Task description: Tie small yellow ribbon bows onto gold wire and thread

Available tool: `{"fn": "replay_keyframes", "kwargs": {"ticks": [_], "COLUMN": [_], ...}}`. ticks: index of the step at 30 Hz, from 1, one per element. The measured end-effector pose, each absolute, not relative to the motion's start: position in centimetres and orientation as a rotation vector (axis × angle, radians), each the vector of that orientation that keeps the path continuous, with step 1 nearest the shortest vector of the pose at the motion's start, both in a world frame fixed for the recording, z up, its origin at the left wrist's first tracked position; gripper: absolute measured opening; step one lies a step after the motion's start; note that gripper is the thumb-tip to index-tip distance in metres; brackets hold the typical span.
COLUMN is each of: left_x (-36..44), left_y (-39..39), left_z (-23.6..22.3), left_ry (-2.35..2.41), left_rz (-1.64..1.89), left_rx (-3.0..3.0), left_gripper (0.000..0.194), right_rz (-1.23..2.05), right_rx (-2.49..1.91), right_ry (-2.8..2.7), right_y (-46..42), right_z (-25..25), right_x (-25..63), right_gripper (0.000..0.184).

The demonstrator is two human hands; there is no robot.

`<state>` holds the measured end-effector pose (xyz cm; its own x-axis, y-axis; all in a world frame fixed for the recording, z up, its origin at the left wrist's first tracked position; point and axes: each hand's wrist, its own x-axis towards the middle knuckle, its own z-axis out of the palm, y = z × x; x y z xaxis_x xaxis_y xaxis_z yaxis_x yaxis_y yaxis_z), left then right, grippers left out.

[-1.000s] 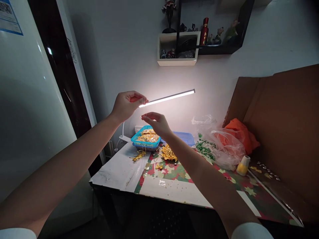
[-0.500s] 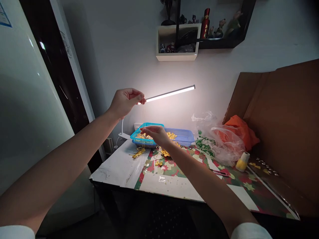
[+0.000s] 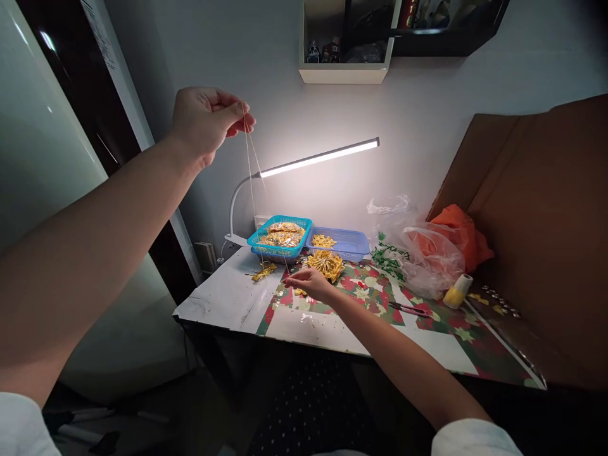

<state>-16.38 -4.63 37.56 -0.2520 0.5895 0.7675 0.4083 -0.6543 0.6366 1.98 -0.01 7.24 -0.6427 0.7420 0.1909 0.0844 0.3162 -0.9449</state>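
High on the left, my left hand (image 3: 213,120) pinches a thin pale thread (image 3: 248,155), which hangs from its fingertips in two strands. Low over the table, my right hand (image 3: 306,282) has its fingertips pressed together at the lower end of a strand. Whether a needle is in those fingertips is too small to make out. Close to my right hand sits a round gathered piece of shiny gold ribbon (image 3: 325,263). A small bunch of gold ribbon with thread (image 3: 264,272) rests left of it on the white part of the table.
A turquoise basket (image 3: 251,244) with gold pieces and a blue basket (image 3: 354,242) stand at the back, under a lit lamp (image 3: 323,156). Further right are plastic bags (image 3: 434,256), green trim (image 3: 389,261), thread snips (image 3: 408,309), a yellow thread spool (image 3: 457,292) and a cardboard sheet (image 3: 541,209).
My left hand has risen up and left with the thread. My right hand has gone down toward the table, so the strands between them have lengthened. The view has tilted downward.
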Motion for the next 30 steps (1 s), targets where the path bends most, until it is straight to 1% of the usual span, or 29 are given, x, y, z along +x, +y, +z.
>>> {"fn": "replay_keyframes", "kwargs": {"ticks": [3, 10, 13, 17, 19, 27, 30], "left_x": [-16.6, -17.5, -17.6, -17.5, -17.4, -17.1, -17.1], "left_y": [-4.7, -4.6, -4.8, -5.3, -5.4, -4.9, -4.7], "left_z": [38.3, 40.6, 40.9, 40.7, 40.5, 40.0, 39.8], "left_ry": [1.245, 1.242, 1.266, 1.293, 1.313, 1.333, 1.313], "left_rz": [2.063, 2.079, 2.055, 2.030, 2.007, 1.931, 1.885], "left_rx": [1.854, 1.976, 2.010, 2.008, 2.004, 2.029, 2.068], "left_gripper": [0.019, 0.012, 0.014, 0.021, 0.023, 0.022, 0.020], "right_rz": [1.321, 1.137, 1.078, 1.011, 0.995, 1.053, 1.187], "right_rx": [-0.796, -0.935, -0.939, -0.926, -0.896, -0.642, -0.510], "right_ry": [-2.045, -2.337, -2.413, -2.350, -2.277, -1.962, -1.804], "right_y": [-0.3, -1.0, -0.9, -0.3, 0.0, -0.2, -1.0], "right_z": [5.9, 3.9, 4.4, 6.5, 8.0, 14.9, 17.5], "right_x": [2.2, 2.5, 2.6, 2.6, 2.3, -2.2, -4.7], "right_gripper": [0.044, 0.022, 0.020, 0.016, 0.021, 0.062, 0.075]}}
